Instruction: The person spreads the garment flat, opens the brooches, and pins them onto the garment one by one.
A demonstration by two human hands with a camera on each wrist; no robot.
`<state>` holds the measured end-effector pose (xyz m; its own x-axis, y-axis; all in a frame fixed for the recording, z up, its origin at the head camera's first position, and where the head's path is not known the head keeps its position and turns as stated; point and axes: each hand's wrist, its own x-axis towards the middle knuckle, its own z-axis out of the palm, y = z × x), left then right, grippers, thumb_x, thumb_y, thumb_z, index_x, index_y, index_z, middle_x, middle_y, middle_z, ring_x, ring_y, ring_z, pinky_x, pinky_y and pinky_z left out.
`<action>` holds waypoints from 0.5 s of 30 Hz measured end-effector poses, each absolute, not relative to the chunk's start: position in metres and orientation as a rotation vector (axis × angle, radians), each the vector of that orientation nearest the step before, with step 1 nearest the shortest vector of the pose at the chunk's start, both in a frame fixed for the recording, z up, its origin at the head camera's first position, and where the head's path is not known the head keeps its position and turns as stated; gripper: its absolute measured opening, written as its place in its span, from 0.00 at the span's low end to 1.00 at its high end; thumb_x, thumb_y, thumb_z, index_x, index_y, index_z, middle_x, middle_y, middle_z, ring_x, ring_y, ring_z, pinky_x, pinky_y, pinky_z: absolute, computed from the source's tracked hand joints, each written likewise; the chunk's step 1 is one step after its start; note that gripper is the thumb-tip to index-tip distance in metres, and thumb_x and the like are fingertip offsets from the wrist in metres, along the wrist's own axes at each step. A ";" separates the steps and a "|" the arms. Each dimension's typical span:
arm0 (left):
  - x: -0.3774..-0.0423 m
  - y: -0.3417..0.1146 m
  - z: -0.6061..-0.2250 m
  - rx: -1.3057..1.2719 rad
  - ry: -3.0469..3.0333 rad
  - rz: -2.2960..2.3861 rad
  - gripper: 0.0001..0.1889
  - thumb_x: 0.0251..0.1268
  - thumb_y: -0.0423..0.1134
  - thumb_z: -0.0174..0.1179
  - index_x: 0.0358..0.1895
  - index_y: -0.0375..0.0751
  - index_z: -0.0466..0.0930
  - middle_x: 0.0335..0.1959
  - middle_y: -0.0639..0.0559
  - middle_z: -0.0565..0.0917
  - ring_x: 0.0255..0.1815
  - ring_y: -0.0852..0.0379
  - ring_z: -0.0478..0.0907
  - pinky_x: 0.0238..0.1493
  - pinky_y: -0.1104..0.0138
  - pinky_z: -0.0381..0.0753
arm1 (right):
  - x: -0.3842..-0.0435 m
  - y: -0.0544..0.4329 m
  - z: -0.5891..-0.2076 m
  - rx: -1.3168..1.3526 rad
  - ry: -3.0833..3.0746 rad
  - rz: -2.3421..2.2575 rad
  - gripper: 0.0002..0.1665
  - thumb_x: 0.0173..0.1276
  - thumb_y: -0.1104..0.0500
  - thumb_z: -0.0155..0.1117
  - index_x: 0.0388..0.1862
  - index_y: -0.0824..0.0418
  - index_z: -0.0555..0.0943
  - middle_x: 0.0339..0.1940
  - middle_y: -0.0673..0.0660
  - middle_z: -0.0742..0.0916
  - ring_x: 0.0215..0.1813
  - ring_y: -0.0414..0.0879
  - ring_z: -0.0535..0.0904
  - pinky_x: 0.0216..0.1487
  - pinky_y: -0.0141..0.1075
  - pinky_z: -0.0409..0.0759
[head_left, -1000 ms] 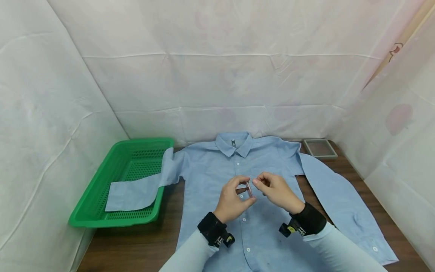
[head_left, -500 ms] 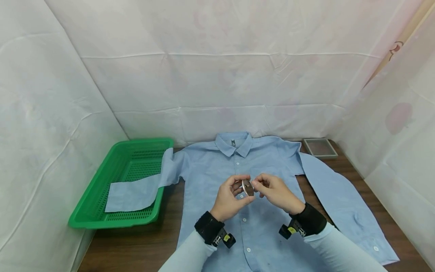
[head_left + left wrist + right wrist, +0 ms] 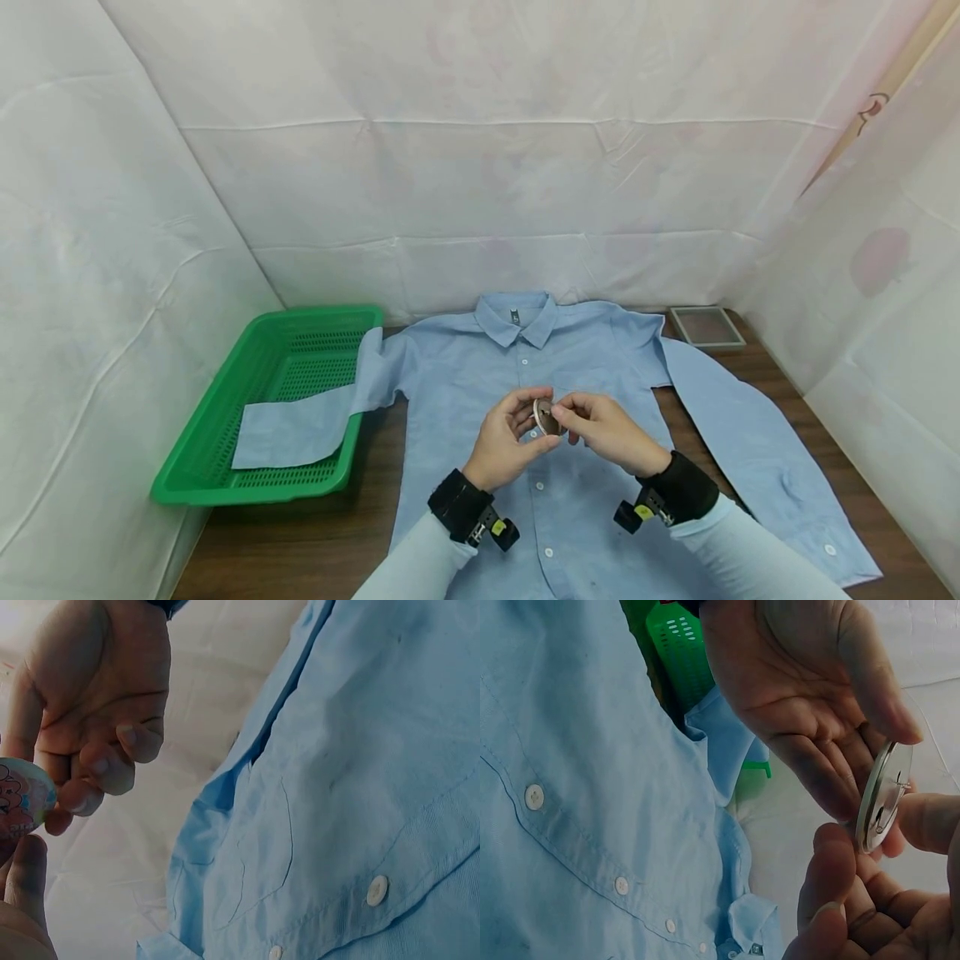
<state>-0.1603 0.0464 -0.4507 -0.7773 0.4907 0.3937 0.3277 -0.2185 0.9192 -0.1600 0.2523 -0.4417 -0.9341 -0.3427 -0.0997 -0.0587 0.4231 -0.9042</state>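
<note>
Above the front of the light blue shirt (image 3: 465,367), my left hand (image 3: 495,450) pinches a round button badge (image 3: 546,419) by its rim, between thumb and fingers. The badge stands on edge. In the right wrist view its metal back (image 3: 881,796) shows, with a wire pin (image 3: 904,784) across it. The left wrist view catches its printed front (image 3: 22,796), pink and pale with a cartoon drawing. My right hand (image 3: 611,433) holds the badge's right side, its thumb at the back by the pin and its fingers curled near the front.
A green plastic basket (image 3: 176,450) stands at the left, with one shirt sleeve (image 3: 296,429) draped into it. The other sleeve (image 3: 750,442) lies out to the right on the dark wooden table (image 3: 300,550). A small grey-framed tray (image 3: 707,346) sits at the back right.
My left hand has turned the badge so its back faces right more. My right hand has come in from the side, and its thumb now meets the badge's back.
</note>
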 end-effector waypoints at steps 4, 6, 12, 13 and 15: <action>-0.160 0.044 -0.451 0.946 1.898 2.107 0.31 0.60 0.23 0.63 0.67 0.25 0.62 0.66 0.36 0.69 0.65 0.42 0.70 0.61 0.59 0.72 | -0.158 0.252 -0.441 -0.355 2.407 -1.523 0.23 0.74 0.41 0.50 0.48 0.58 0.78 0.36 0.58 0.82 0.35 0.53 0.76 0.36 0.40 0.74; -0.160 0.043 -0.451 0.921 1.891 2.098 0.31 0.60 0.23 0.63 0.67 0.26 0.62 0.66 0.37 0.69 0.64 0.42 0.70 0.60 0.60 0.73 | -0.157 0.252 -0.441 -0.363 2.410 -1.525 0.22 0.74 0.41 0.50 0.48 0.57 0.78 0.37 0.57 0.82 0.36 0.53 0.77 0.37 0.41 0.75; -0.161 0.042 -0.453 0.907 1.867 2.096 0.31 0.59 0.23 0.63 0.66 0.26 0.63 0.66 0.38 0.70 0.64 0.42 0.71 0.59 0.60 0.74 | -0.157 0.251 -0.443 -0.380 2.408 -1.539 0.22 0.74 0.42 0.52 0.47 0.59 0.78 0.36 0.61 0.82 0.35 0.52 0.77 0.37 0.40 0.76; -0.161 0.042 -0.453 0.911 1.867 2.093 0.31 0.59 0.23 0.63 0.66 0.26 0.63 0.66 0.38 0.70 0.64 0.41 0.70 0.59 0.60 0.74 | -0.157 0.251 -0.443 -0.385 2.408 -1.540 0.21 0.74 0.42 0.52 0.47 0.59 0.78 0.35 0.61 0.82 0.34 0.52 0.77 0.37 0.40 0.75; -0.161 0.042 -0.453 0.927 1.868 2.088 0.30 0.59 0.23 0.63 0.65 0.26 0.63 0.66 0.37 0.69 0.64 0.41 0.70 0.59 0.59 0.74 | -0.157 0.251 -0.443 -0.386 2.403 -1.544 0.21 0.74 0.43 0.52 0.46 0.60 0.77 0.35 0.61 0.81 0.34 0.52 0.77 0.37 0.40 0.75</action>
